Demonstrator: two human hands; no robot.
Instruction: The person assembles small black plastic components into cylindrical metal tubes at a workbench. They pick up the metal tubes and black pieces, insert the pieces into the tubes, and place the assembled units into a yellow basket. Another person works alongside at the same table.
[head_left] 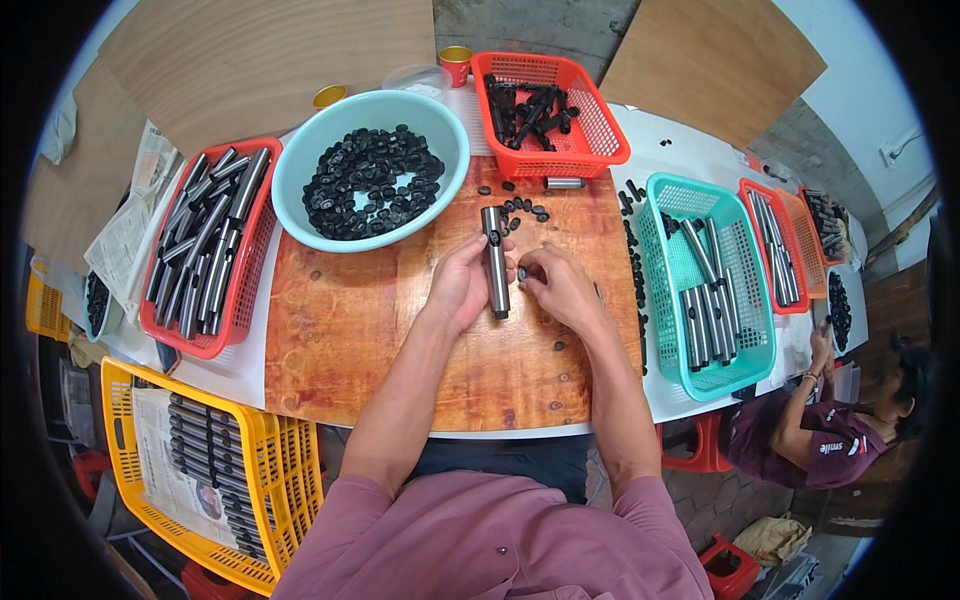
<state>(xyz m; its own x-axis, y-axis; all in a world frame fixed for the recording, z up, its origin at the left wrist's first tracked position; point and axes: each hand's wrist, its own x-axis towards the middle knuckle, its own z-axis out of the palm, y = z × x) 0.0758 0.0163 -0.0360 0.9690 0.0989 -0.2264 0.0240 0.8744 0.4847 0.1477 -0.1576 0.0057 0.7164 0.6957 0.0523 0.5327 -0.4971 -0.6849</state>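
Observation:
My left hand (458,285) is closed around a shiny metal tube (498,275), held nearly upright over the wooden board, with a dark hole in its side near the far end. Just right of the tube, my right hand (562,290) pinches a small dark oval plug (522,273) between thumb and fingertips. Beyond the tube, several loose black oval plugs (541,211) lie scattered on the board (350,330). A short metal tube (564,183) rests at the board's far edge.
A light-blue basin (455,130) of black plugs stands at far left. Red baskets (255,285) (600,165) hold tubes and black parts. A green basket (760,350) of tubes is right; a yellow crate (262,450) stands lower left. Another person (810,430) sits at far right.

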